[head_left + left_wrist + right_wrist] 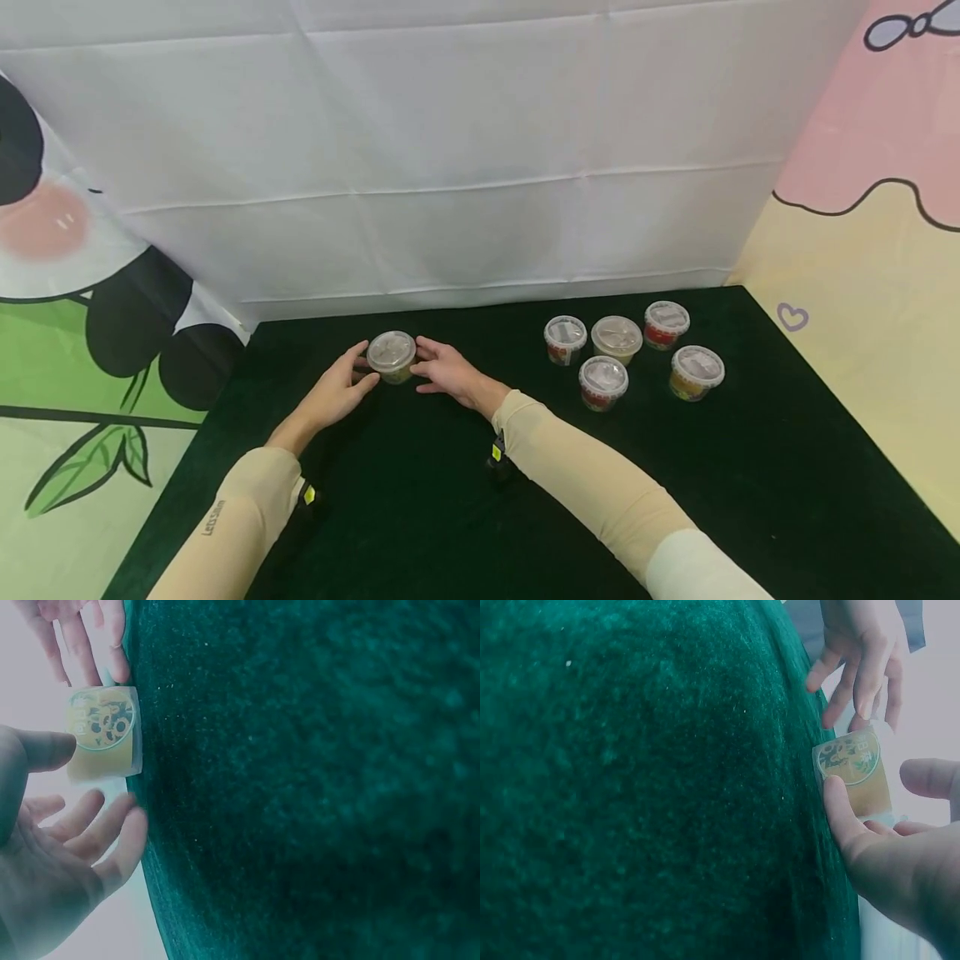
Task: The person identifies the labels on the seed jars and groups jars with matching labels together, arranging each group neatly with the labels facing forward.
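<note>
a small cup (392,356) with a clear lid stands on the dark green cloth (420,533), near the back left of the table. the left hand (335,390) is at its left side and the right hand (447,369) at its right side. the fingers of both hands are relaxed and spread, just at the cup's wall; i cannot tell if they really touch it. five more cups (622,354) stand together, well apart to the right.

far cups' (633,354) labels too small
</note>
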Tool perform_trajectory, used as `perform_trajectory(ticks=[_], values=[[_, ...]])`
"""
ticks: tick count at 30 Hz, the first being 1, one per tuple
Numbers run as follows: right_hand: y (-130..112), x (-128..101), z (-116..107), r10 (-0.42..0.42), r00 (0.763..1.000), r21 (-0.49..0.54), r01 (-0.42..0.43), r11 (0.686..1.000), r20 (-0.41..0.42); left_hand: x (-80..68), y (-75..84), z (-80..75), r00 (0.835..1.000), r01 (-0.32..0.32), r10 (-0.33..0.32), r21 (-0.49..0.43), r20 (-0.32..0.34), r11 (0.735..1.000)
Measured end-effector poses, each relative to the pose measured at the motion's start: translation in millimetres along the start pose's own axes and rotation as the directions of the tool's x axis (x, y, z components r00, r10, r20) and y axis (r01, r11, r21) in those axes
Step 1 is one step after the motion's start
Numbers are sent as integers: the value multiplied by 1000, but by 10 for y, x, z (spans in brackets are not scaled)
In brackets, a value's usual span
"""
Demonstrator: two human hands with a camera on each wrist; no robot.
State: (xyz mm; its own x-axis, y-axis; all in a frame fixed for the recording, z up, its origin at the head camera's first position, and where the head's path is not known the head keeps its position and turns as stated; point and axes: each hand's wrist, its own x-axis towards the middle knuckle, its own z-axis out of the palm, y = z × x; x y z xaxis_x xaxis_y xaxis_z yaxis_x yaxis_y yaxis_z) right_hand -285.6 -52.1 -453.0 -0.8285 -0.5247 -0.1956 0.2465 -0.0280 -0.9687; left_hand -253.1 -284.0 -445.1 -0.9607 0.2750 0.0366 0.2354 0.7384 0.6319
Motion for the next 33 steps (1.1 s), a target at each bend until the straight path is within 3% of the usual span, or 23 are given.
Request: perform_trajectory(ticks=[4,12,17,25,33], values=[[-10,1,-28,6,1000,-15,-6,1000,-11,-1,21,-37,999,-31,31,29,-33,999],[-78,-55,-103,18,1000,-58,-19,998,-5,27,87,-55,998,-27,29,47,-48,999],[-126,-132,-178,9,1000,-143,-7,990,8,68,195,-11,994,-79,84,73,-69,994],[-271,-420,-442,-20,999,-349,8,937,-28,45,510,95,974,-196,207,121,-88,973],[-449,-791,-726,-81,997,-462,70,884,-3,73,844,250,961,-275,276,20,-26,961]])
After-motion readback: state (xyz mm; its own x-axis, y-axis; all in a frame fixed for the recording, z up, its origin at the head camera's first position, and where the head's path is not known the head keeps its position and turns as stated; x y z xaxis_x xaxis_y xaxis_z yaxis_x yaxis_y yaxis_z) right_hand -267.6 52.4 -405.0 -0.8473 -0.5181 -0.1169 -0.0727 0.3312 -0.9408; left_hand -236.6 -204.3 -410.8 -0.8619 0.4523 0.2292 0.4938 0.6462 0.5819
